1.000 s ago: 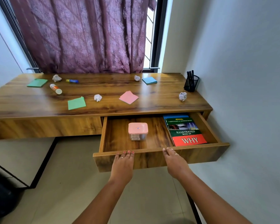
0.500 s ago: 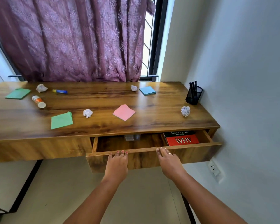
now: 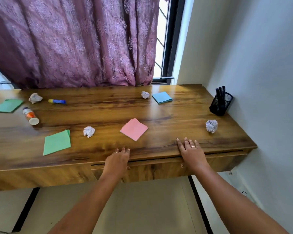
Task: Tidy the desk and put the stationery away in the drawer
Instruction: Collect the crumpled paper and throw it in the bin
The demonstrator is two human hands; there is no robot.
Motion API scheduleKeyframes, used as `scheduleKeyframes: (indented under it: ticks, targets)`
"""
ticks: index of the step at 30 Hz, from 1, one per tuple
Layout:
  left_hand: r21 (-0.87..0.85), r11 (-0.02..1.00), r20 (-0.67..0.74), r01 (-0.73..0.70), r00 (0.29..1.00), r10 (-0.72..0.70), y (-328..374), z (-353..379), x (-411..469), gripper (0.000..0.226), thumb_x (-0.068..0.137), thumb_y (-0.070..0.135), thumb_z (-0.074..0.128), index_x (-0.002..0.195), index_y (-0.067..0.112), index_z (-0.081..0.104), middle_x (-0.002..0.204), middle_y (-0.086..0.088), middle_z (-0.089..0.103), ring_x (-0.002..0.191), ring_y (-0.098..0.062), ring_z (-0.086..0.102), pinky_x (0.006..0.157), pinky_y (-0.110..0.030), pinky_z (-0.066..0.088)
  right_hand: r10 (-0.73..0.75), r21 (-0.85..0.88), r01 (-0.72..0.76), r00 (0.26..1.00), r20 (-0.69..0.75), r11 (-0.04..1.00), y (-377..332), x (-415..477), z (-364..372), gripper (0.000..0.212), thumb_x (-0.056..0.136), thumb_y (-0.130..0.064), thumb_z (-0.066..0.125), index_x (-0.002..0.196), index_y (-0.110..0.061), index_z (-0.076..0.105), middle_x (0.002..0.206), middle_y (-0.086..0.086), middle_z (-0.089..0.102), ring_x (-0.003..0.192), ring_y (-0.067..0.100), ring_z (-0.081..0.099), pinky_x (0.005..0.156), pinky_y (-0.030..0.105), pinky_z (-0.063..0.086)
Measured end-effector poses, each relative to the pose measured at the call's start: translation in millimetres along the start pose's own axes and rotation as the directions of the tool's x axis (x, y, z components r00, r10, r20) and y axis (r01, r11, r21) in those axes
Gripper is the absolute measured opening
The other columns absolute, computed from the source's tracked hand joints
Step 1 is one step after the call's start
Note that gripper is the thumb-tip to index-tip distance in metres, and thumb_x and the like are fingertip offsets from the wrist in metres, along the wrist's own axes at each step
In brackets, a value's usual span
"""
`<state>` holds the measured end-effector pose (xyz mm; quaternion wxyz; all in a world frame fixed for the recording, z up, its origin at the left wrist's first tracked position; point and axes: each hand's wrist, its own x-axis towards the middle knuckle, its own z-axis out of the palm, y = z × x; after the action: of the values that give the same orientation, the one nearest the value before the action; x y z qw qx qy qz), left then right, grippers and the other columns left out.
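Plainly both hands rest flat and hold nothing, fingers straight, left hand (image 3: 118, 159) and right hand (image 3: 191, 152) on the front edge of the desk (image 3: 176, 115) above the closed drawer (image 3: 159, 169), while the pink sticky pad (image 3: 134, 129) lies just beyond, nearer the left.
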<state>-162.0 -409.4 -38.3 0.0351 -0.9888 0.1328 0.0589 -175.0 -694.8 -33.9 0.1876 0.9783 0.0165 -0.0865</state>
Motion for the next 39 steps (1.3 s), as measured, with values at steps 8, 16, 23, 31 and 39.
scheduleKeyframes:
  ticks: [8, 16, 23, 31, 39]
  targets:
    - [0.158, 0.986, -0.002, -0.057, 0.998, 0.058, 11.4, 2.9, 2.8, 0.059, 0.096, 0.008, 0.048, 0.148, 0.003, 0.019, 0.151, -0.019, 0.032, 0.138, -0.032, 0.037, 0.108, -0.037, 0.041, 0.008, -0.114, -0.017, 0.997, -0.074, 0.993, -15.8, 15.9, 18.0, 0.066, 0.100, -0.008, 0.038, 0.148, 0.000, -0.007, 0.147, 0.036, 0.026, 0.132, 0.044, 0.042, 0.110, 0.050, 0.032]
    - [0.172, 0.985, 0.002, 0.007, 1.000, -0.007, 30.4, -23.2, 4.6, 0.026, 0.096, 0.009, 0.050, 0.121, 0.007, 0.058, 0.111, -0.009, 0.068, 0.099, -0.023, 0.068, 0.079, -0.031, 0.057, 0.100, -0.067, -0.100, 0.995, -0.002, 0.993, -21.9, 17.9, 9.0, 0.076, 0.097, -0.010, 0.048, 0.150, -0.003, -0.006, 0.147, 0.037, 0.023, 0.131, 0.048, 0.040, 0.104, 0.051, 0.040]
    - [-0.057, 0.998, -0.056, 0.013, 0.998, -0.016, 40.2, -45.6, 24.3, 0.015, 0.092, 0.022, 0.058, 0.104, 0.019, 0.065, 0.096, 0.001, 0.068, 0.082, -0.013, 0.065, 0.067, -0.020, 0.053, 0.148, 0.168, -0.192, 0.959, 0.243, 0.967, -14.0, 27.8, -35.5, 0.067, 0.098, -0.010, 0.042, 0.153, -0.011, 0.003, 0.149, 0.031, 0.028, 0.138, 0.041, 0.031, 0.112, 0.046, 0.031]
    - [-0.314, 0.934, -0.201, -0.172, 0.973, 0.112, 87.5, -54.4, 62.5, 0.023, 0.090, 0.037, 0.055, 0.103, 0.019, 0.062, 0.098, 0.001, 0.064, 0.087, -0.014, 0.061, 0.076, -0.027, 0.054, 0.416, 0.575, -0.371, 0.908, 0.058, 0.729, 57.1, 44.8, -51.3, 0.059, 0.088, -0.041, 0.059, 0.141, -0.025, 0.038, 0.147, 0.006, 0.037, 0.130, 0.029, 0.041, 0.102, 0.042, 0.041]
    - [-0.446, 0.885, -0.212, -0.132, 0.976, 0.038, 118.8, -72.5, 159.5, 0.026, 0.089, 0.035, 0.056, 0.110, 0.023, 0.065, 0.110, 0.001, 0.067, 0.099, -0.018, 0.062, 0.082, -0.029, 0.051, 0.553, 0.608, -0.508, 0.823, 0.132, 0.610, 114.9, 96.1, -4.6, 0.040, 0.095, -0.033, 0.047, 0.133, -0.024, 0.042, 0.137, 0.004, 0.042, 0.117, 0.029, 0.048, 0.086, 0.039, 0.048]
